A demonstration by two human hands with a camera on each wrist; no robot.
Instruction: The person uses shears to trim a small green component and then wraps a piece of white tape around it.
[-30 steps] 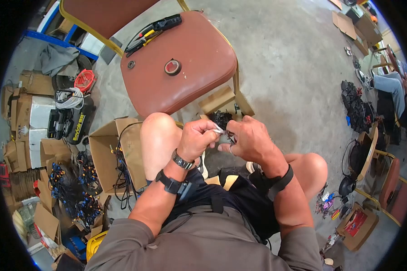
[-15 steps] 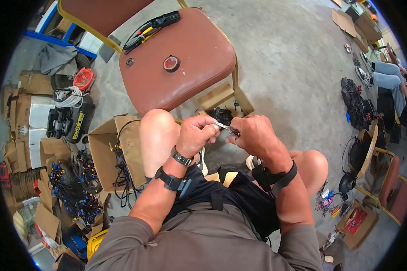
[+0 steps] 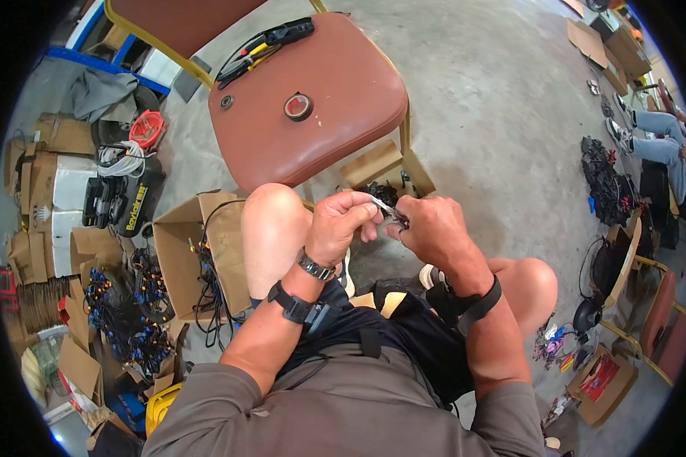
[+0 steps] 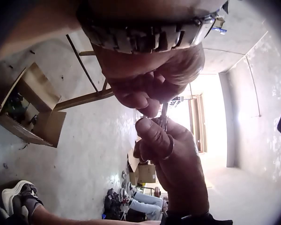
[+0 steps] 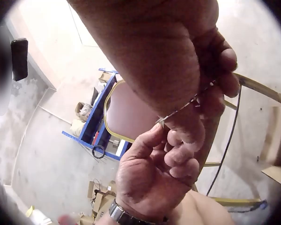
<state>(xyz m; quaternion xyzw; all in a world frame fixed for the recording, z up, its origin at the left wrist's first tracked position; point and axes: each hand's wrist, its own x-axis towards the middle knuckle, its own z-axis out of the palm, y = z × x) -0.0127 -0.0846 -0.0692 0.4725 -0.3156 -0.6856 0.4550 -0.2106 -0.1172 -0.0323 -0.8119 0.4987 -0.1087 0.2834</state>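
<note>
Between the two hands, in the head view, runs a thin pale strip (image 3: 379, 204) with a darker part at the right hand. My left hand (image 3: 338, 231) pinches its left end between thumb and fingers. Curled fingers of my right hand (image 3: 436, 231) grip the darker part; what exactly it is cannot be made out. In the right wrist view the thin piece (image 5: 183, 106) runs from the left thumb tip into the right fingers. The left wrist view shows the ringed right hand (image 4: 171, 154) just below the left hand (image 4: 150, 84), fingertips close together.
A brown chair seat (image 3: 309, 103) ahead bears a tape roll (image 3: 298, 107), a small ring (image 3: 226, 101) and a dark tool with cables (image 3: 265, 50). Open cardboard boxes (image 3: 177, 263) and wire bundles (image 3: 122, 320) lie at the left. Another person's legs (image 3: 655, 133) are at the far right.
The pale strip between the hands has tilted, its right end lower. Both hands have shifted slightly to the right in the head view, along with the whole scene.
</note>
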